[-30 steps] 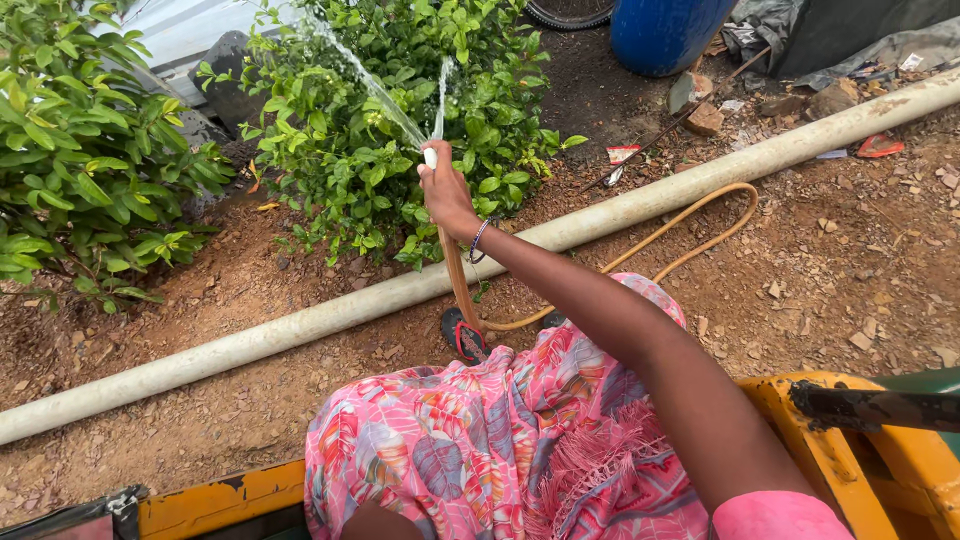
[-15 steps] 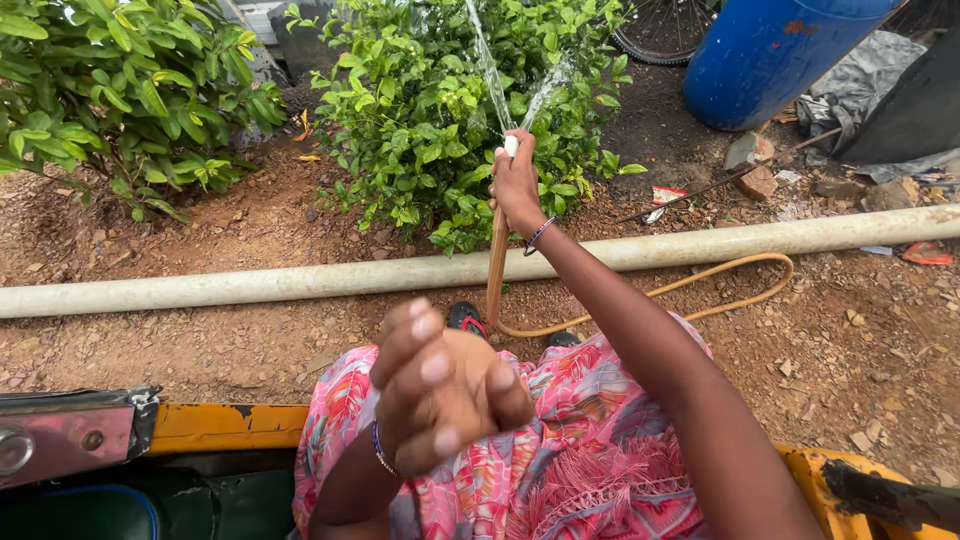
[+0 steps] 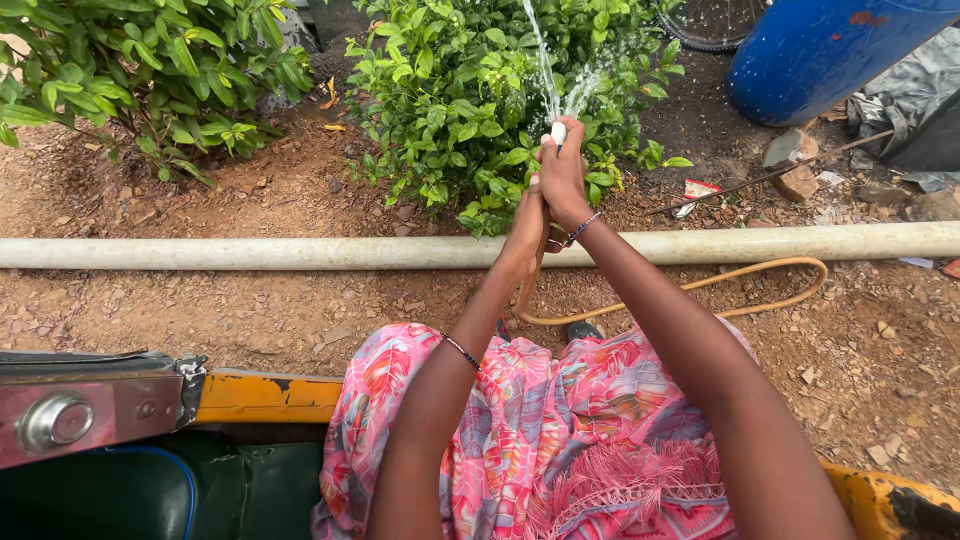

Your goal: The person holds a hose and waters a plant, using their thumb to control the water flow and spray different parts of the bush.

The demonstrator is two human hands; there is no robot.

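- Your right hand (image 3: 563, 172) is wrapped tight around the end of the hose (image 3: 700, 296), up near the bush (image 3: 470, 90).
- Your thumb sits over the white tip, and water (image 3: 545, 70) sprays out in 2 thin jets onto the leaves.
- Your left hand (image 3: 527, 228) is just under the right one, closed on the hose too. The 2 hands touch.
- The hose drops down from your hands, then bends away to the right in a loop on the dirt.
- A long pale pipe (image 3: 250, 252) lies across the ground, from the left edge to the right edge. Your hands are above it, and the loop of hose lies on your side of it.
- Your pink dress (image 3: 560, 420) covers your lap at the bottom.
- A blue barrel (image 3: 830, 50) stands in the top right corner.
- A second bush (image 3: 140, 70) grows in the top left corner.
- A yellow edge (image 3: 260, 397) and a metal part (image 3: 90, 410) show at the bottom left.
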